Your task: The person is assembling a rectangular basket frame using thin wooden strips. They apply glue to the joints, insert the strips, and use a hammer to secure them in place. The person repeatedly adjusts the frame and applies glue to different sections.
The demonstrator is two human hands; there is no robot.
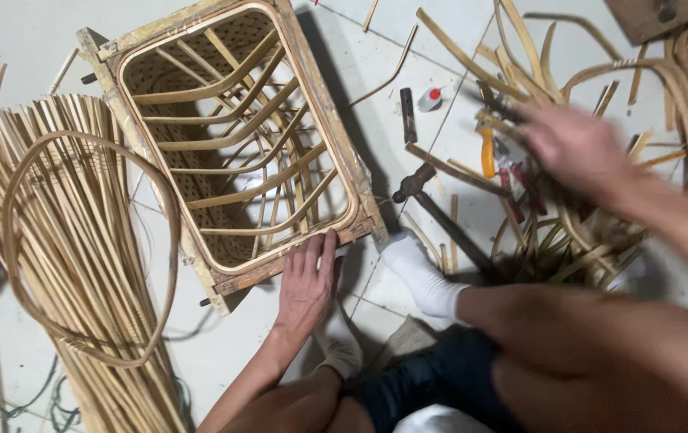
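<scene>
On the pale tiled floor (408, 72), a rectangular rattan basket frame (236, 140) lies with its open mouth facing up at the camera, its long axis running from about eleven o'clock to five o'clock. Its rim is rough, worn wood; curved cane ribs cross the inside in bowed rows, and a finely woven mesh panel shows beneath them. The left hand (306, 282) lies flat, fingers spread and together with the palm down, on the lower edge of the frame near six o'clock, gripping nothing. The right hand (572, 144) is blurred at about two o'clock, over a heap of bent cane strips (568, 240); whether it has closed on anything I cannot tell. The two hands are well apart. A hammer (440, 216) lies between the frame and the heap, its head toward the frame, with a yellow-handled tool (487, 152) near it. At nine o'clock a fan of straight split cane sticks (79, 265) spreads across the floor, a cane hoop (91, 248) resting on it. White-socked feet (424, 277) rest just beside the frame's lower corner.
</scene>
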